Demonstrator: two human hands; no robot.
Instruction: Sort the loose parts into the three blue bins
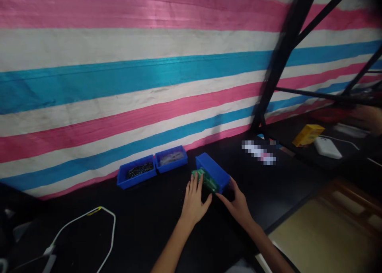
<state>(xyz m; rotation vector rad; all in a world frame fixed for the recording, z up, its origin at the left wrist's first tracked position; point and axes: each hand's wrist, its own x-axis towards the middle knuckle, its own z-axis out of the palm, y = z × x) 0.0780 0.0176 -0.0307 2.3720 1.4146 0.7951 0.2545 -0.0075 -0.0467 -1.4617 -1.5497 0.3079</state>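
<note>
In the head view, a small blue plastic bin (pixel 213 170) is tipped on its side on the black table (pixel 143 229). Green, shiny pieces (pixel 209 180) lie at its open side; their exact kind is too blurred to make out. My right hand (pixel 237 205) grips the near end of this bin between thumb and fingers. With fingers spread, my left hand (pixel 193 199) rests its fingertips on the green pieces. Left of them stand two more blue bins: one holds dark screws or similar thin metal pieces (pixel 140 170), the other pale clear-looking packets (pixel 171 158).
A white cable (pixel 114 225) loops across the table at left. Behind rises a striped tarp (pixel 149 90), and a black metal frame (pixel 276 58) stands at right. Beyond it are a yellow box (pixel 308 135), a white phone-like device (pixel 327 147) and another person's hand (pixel 370 117).
</note>
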